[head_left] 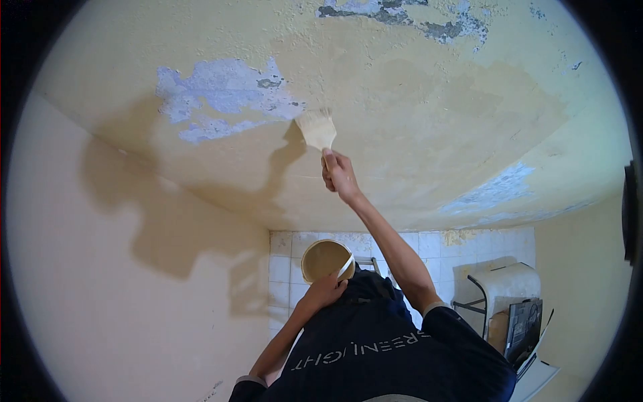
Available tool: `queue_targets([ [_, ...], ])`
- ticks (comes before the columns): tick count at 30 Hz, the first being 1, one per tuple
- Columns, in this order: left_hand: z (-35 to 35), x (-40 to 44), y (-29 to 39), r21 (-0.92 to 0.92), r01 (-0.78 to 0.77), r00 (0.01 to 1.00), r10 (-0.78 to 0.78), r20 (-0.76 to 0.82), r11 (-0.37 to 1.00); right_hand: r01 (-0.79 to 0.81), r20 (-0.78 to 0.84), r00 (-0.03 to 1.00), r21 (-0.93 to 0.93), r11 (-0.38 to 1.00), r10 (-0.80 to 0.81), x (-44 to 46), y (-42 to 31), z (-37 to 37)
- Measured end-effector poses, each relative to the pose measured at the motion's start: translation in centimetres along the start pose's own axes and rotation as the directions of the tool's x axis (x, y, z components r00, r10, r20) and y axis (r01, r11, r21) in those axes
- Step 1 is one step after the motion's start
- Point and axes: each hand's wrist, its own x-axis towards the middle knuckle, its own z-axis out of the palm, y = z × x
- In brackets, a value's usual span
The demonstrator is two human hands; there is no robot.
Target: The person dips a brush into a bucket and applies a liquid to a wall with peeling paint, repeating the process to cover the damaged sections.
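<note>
My right hand [340, 175] is closed round the handle of a wide, pale flat paintbrush [317, 130]. The bristles point up and meet the yellowish wall [402, 127], just right of a peeled whitish patch [228, 90]. Lower down, my left hand [326, 291] is closed at the near rim of a bucket [312, 249], close to my body. A light brownish-yellow liquid [326, 258] shows inside the bucket. Against its right side lies a white strip [346, 265], which may be the bucket's handle; my fingers partly hide where it ends.
More peeled patches show at the wall's top [395, 13] and lower right [495, 189]. Behind the bucket is part of a metal-framed step or ladder [367, 261]. A white folding table [510, 285] stands right on the tiled floor [429, 244], with a dark flat device [524, 328] nearby.
</note>
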Motion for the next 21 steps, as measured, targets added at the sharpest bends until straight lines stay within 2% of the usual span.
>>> queue_targets([
  [3, 0.1, -0.2, -0.2, -0.011, 0.008, 0.999, -0.008, -0.037, 1.000, 0.013, -0.069, 0.997, -0.051, 0.999, -0.017, -1.9, 0.4, 0.9],
  [4, 0.2, 0.0, -0.4, -0.013, 0.004, 0.999, -0.005, -0.033, 1.000, 0.186, -0.093, 0.974, -0.183, 0.965, -0.206, -1.4, 0.2, 1.6],
  [5, 0.5, 0.1, -0.7, -0.027, 0.002, 0.999, -0.003, -0.034, 1.000, 0.176, -0.100, 0.975, -0.185, 0.967, -0.196, -1.3, -0.1, 1.6],
  [7, 0.6, 0.1, -0.8, -0.036, -0.005, 1.000, 0.004, -0.029, 0.999, 0.289, -0.102, 0.944, -0.205, 0.935, -0.315, -1.3, -4.9, 2.9],
  [11, 0.0, -0.5, 0.1, -0.049, 0.019, 1.000, -0.019, -0.001, 0.999, 0.375, -0.124, 0.907, -0.192, 0.907, -0.402, 2.0, -1.3, 0.7],
  [13, -0.5, -0.4, 0.0, -0.046, 0.005, 1.000, -0.005, 0.001, 0.999, 0.251, -0.144, 0.950, -0.185, 0.950, -0.279, 1.8, 3.8, -0.7],
  [14, -0.4, -0.4, -0.3, -0.056, 0.003, 1.000, -0.003, -0.011, 0.998, 0.256, -0.143, 0.948, -0.189, 0.948, -0.285, 0.6, 4.1, -0.7],
  [16, 0.4, -0.8, -0.6, -0.070, -0.005, 1.000, 0.003, -0.019, 0.998, -0.072, -0.176, 0.983, -0.158, 0.985, 0.044, -2.1, 4.3, -0.9],
  [17, 0.5, -0.7, -0.8, -0.076, -0.006, 0.999, 0.003, -0.039, 0.997, -0.062, -0.176, 0.984, -0.163, 0.985, 0.033, -1.9, 3.6, -0.8],
  [19, 0.3, -0.5, -0.5, -0.085, -0.002, 0.999, -0.002, -0.049, 0.996, 0.146, -0.092, 0.982, -0.168, 0.975, -0.164, -3.2, -0.3, 0.9],
  [21, -0.6, -0.9, 0.6, -0.068, 0.011, 1.000, -0.011, 0.005, 0.998, 0.320, -0.064, 0.938, -0.218, 0.922, -0.340, -3.2, -6.1, 2.5],
])
